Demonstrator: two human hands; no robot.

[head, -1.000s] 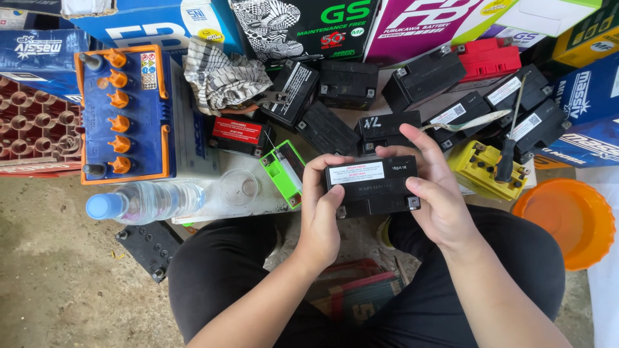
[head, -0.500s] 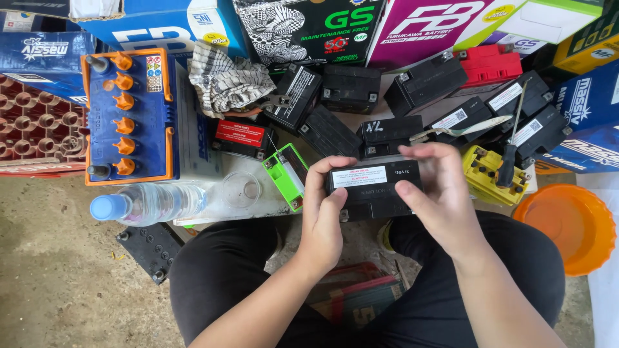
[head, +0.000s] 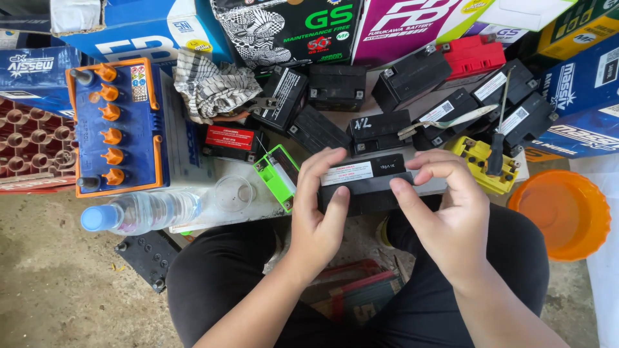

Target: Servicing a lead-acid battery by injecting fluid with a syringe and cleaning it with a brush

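A seated person is gripping a small black battery over the lap, the left hand wrapping its left end, the right hand pinching its right end between thumb and curled fingers. A white label is running along the battery's top; its lower face is hiding behind the thumbs. At far left a blue battery with orange caps is sitting beside a clear bottle with a blue cap. A green battery is lying just left of the hands. Along the far edge, blue, black and magenta boxes are being cut off by the frame. At right an orange bowl is resting.
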